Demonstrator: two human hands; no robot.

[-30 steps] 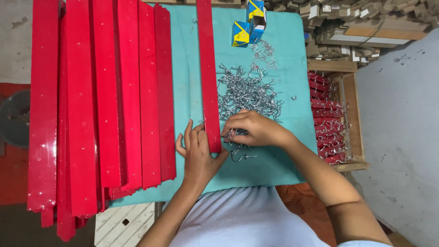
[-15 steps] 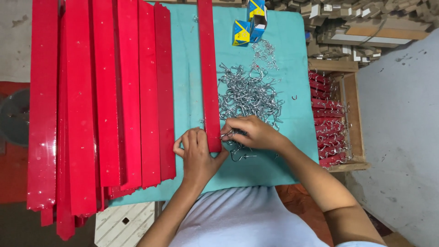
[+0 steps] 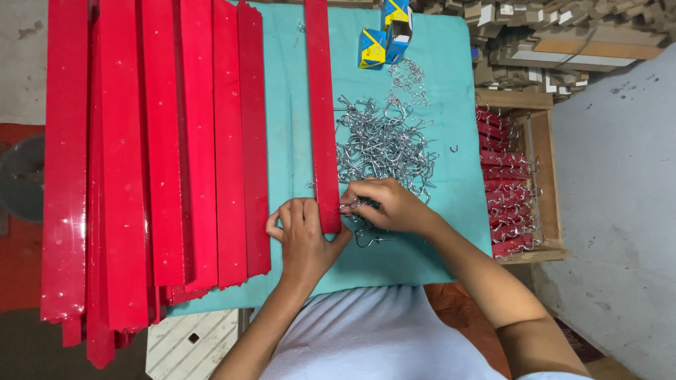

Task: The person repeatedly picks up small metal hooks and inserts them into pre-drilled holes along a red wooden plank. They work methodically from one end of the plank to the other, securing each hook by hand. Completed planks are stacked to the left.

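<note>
Fitting a metal hook to the near end of the single red strip (image 3: 322, 119), by the look of it. Left hand (image 3: 304, 239) flat on the turquoise tabletop (image 3: 451, 77), fingers pressed against the strip's near end, steadying it. Right hand (image 3: 386, 205) just right of that end, fingers pinched narrow on a small metal hook, partly hidden. Heap of loose hooks (image 3: 384, 144) right of the strip, touching the right hand. Stack of red strips (image 3: 148, 155) left of it. Next, probably: seating the hook in the strip's end with fine alignment while holding the strip firm.
</note>
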